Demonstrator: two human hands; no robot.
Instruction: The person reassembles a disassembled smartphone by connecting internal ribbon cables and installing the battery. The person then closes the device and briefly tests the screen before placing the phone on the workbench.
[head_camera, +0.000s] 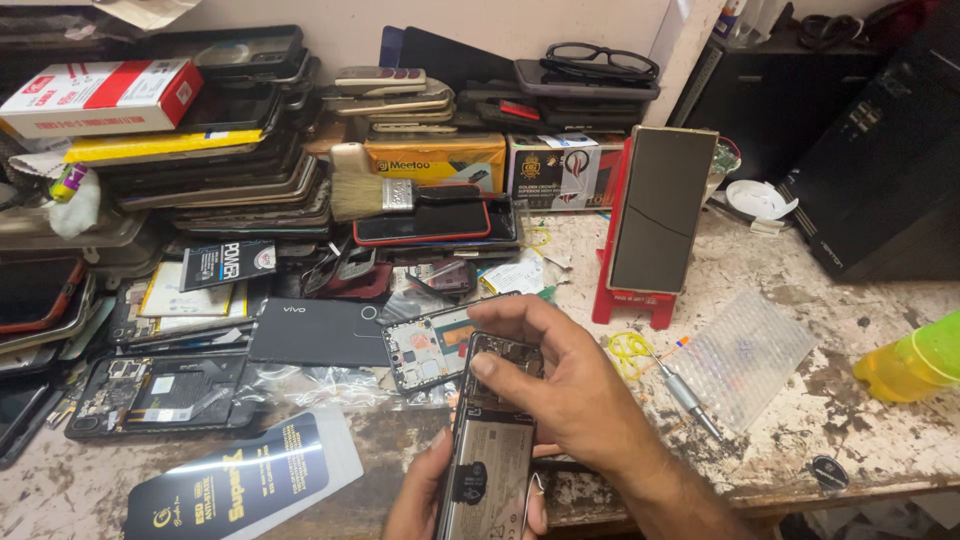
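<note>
Both hands grip the opened phone: left hand half cut off below, right hand hiding its top.

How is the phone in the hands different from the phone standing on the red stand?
The opened phone has its back off, so its inner parts show; the phone on the red stand shows only a smooth dark face. The opened phone is held between the left hand and right hand; the other leans nearly upright on its red stand, untouched. Both are slim rectangles.
</note>
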